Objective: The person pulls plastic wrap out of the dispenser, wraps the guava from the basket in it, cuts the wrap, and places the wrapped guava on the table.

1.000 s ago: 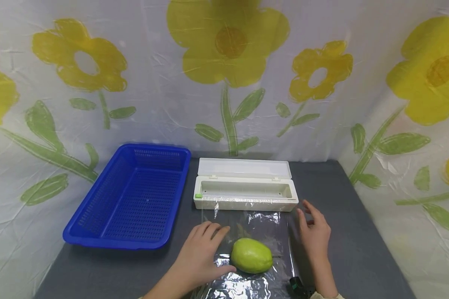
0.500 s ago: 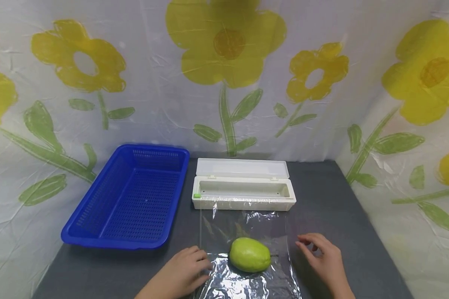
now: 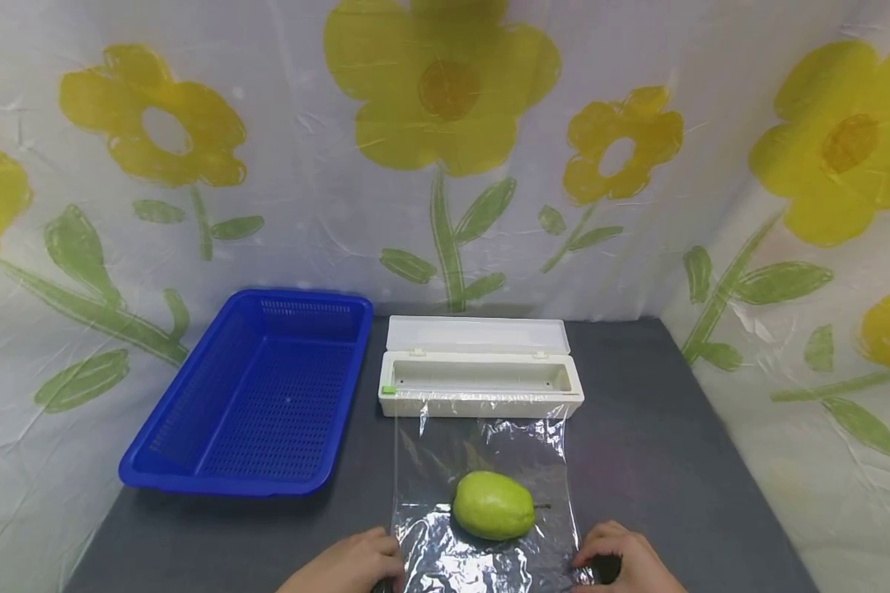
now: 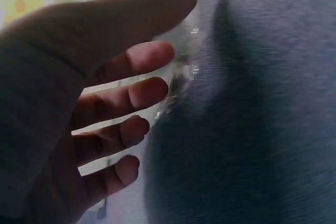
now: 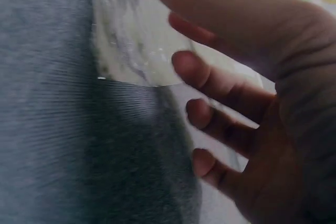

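A sheet of clear cling film point(image 3: 482, 449) lies over the table, stretching from a white film dispenser point(image 3: 482, 407) towards the front. On it rests a green pear point(image 3: 493, 506), its stem pointing right. My left hand point(image 3: 356, 562) is at the film's left edge near the front. At the opposite edge, my right hand point(image 3: 623, 558) has its fingertips right by the film. In the left wrist view the fingers point(image 4: 149, 94) are loosely bent, with the thumb apart from them. The right wrist view shows similarly spread fingers point(image 5: 191, 69) beside the film's front corner.
A blue plastic basket point(image 3: 222, 484) with slotted sides stands on the left of the dark grey table point(image 3: 682, 461). The dispenser's lid point(image 3: 477, 335) is raised towards the back. Flower-printed sheeting point(image 3: 304, 206) hangs behind and along both sides.
Both hands have drawn back towards the front; the left came away from beside the pear, the right from beside the dispenser. The pear and film lie much as before.
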`<state>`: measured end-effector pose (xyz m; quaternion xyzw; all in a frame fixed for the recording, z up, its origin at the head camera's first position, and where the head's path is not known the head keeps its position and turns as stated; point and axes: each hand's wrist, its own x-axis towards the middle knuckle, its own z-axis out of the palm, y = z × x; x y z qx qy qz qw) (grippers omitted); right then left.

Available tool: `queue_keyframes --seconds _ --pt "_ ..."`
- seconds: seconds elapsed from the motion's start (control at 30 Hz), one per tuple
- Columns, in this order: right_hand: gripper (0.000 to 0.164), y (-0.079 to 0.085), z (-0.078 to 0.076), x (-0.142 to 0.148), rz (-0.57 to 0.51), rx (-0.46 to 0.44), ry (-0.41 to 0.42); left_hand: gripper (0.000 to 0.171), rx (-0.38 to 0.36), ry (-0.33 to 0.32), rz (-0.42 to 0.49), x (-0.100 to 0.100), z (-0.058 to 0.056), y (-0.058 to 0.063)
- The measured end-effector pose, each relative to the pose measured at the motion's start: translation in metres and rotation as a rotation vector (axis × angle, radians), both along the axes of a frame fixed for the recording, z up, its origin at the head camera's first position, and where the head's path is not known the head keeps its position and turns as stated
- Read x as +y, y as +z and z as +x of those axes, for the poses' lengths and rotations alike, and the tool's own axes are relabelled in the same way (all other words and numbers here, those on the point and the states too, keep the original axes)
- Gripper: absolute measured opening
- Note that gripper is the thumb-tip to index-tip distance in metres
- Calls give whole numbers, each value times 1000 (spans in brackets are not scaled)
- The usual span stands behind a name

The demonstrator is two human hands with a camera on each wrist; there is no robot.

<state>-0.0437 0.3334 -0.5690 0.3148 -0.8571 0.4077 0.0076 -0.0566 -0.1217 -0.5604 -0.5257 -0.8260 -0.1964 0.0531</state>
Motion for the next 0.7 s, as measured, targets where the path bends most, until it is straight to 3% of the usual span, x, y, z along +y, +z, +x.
queue_keyframes --seconds 0.1,0.2,0.43,0.5,0.6,0.7 --pt "33 -5 0 2 21 -4 60 12 24 -12 -15 0 2 -8" --pt "29 -4 1 1 54 -57 66 8 -17 -15 -18 0 3 -12" --pt "21 -7 3 -5 62 37 69 3 -39 -15 -15 -2 2 -14" --pt "15 -6 4 -5 54 0 69 3 -64 -21 -5 -3 2 -12" --pt "9 -5 5 -5 52 -75 68 3 -45 -27 13 -2 1 -10" --pt "9 -3 6 -5 66 -94 47 6 6 -27 48 0 1 -8"
